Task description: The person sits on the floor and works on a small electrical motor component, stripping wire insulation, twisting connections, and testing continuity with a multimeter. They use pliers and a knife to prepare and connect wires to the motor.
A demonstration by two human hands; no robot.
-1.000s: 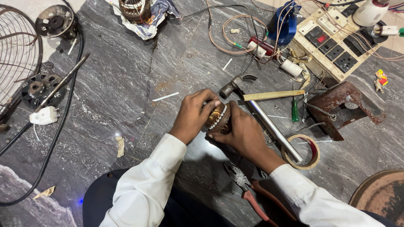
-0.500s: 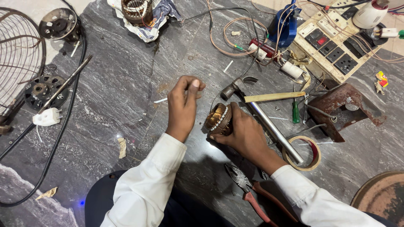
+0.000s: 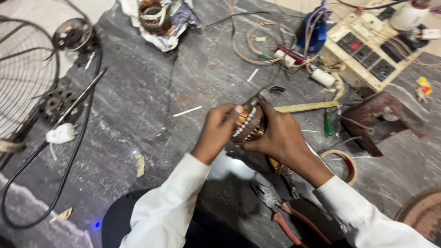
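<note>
The stator point(image 3: 250, 123), a small wound motor core with copper coils and a row of white strips along its rim, sits between both hands just above the grey stone floor point(image 3: 138, 105), near the middle of the view. The right hand point(image 3: 280, 135) wraps it from the far side in a closed grip, thumb underneath. The left hand point(image 3: 219, 127) closes on its near edge, fingertips pinched at the white strips.

As a judgement: the winding looks largely in place, since copper fills the core and the strips sit in their slots; the hands appear to be at the stage of tucking or checking the insulation. No leads from this core can be made out, and nothing around it is fitted to it, so tying off, connecting and putting it into a housing seem to be left.

Just behind the hands lies a hammer point(image 3: 294, 106) with a pale handle, with a green screwdriver point(image 3: 327, 125) beside it. Pliers point(image 3: 280, 209) with red handles lie near the right sleeve, and a tape roll point(image 3: 342, 163) lies right of that wrist. Farther off are a second coil point(image 3: 154, 14) on a rag, a socket board point(image 3: 367, 59) with loose wires, a rusty bracket point(image 3: 379, 117), a fan guard point(image 3: 18, 82) and a white plug point(image 3: 59, 134) on a black cord.
</note>
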